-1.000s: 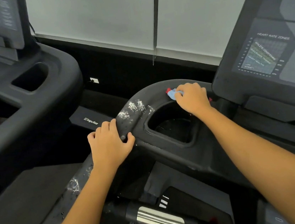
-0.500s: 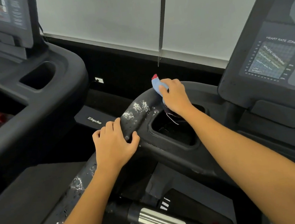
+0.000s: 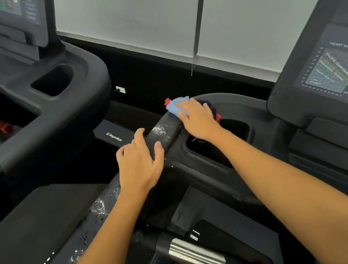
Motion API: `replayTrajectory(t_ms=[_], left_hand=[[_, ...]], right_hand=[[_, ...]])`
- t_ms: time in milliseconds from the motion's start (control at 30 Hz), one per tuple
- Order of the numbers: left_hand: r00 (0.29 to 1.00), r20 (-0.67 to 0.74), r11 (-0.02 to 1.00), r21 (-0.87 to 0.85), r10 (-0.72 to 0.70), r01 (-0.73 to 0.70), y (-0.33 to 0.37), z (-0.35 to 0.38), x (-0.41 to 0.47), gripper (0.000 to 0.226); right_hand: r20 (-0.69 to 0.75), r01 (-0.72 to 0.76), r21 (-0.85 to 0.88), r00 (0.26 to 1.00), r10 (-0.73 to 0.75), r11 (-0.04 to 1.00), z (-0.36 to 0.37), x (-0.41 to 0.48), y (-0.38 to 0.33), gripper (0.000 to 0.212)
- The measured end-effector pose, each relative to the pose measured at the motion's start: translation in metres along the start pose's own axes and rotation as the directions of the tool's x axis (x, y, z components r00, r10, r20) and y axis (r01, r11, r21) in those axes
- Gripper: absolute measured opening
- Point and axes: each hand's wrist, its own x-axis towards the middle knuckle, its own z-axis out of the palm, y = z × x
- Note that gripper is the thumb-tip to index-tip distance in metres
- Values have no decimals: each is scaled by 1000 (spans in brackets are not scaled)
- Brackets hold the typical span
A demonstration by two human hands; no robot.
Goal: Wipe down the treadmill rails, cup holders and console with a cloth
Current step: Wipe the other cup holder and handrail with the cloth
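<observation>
My right hand (image 3: 197,118) presses a blue cloth with red and dark patches (image 3: 175,106) onto the curved black rail (image 3: 166,130) at the far rim of the cup holder (image 3: 220,145). White foam spots sit on the rail just left of the cloth and lower down along it. My left hand (image 3: 139,160) rests over the rail below the foam, fingers spread and loosened, holding nothing. The console (image 3: 325,69) with its heart rate chart rises at the right.
A second treadmill (image 3: 56,106) with its own cup holder and screen stands close on the left. A chrome-ended handlebar (image 3: 197,256) crosses below my arms. A white blind and its cord (image 3: 195,30) hang behind. Shoes show at the bottom edge.
My right hand slid the cloth left along the rim, from the far edge of the cup holder onto the rail bend. My left hand loosened its grip on the rail and opened.
</observation>
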Motion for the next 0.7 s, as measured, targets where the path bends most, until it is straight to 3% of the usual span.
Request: replayTrajectory(t_ms=[100, 300, 433, 533, 600, 700], left_hand=[[1000, -9, 1000, -22, 6, -6, -1, 2, 0, 66], [999, -33, 996, -91, 10, -13, 1, 1, 2, 66], [999, -32, 995, -97, 2, -5, -1, 0, 1, 65], [999, -34, 995, -97, -8, 5, -2, 1, 1, 65], [1000, -31, 995, -95, -4, 1, -2, 1, 1, 62], [999, -42, 993, -116, 20, -25, 1, 0, 1, 55]], right_hand=[[-17, -70, -11, 997, 70, 997, 0, 1, -8, 36], [132, 222, -28, 967, -217, 975, 20, -33, -45, 37], [45, 93, 69, 994, -97, 993, 10, -13, -36, 34], [40, 24, -46, 999, -22, 999, 11, -3, -41, 35], [118, 158, -177, 983, -138, 971, 20, -13, -53, 35], [192, 277, -167, 951, -244, 946, 25, -32, -62, 37]])
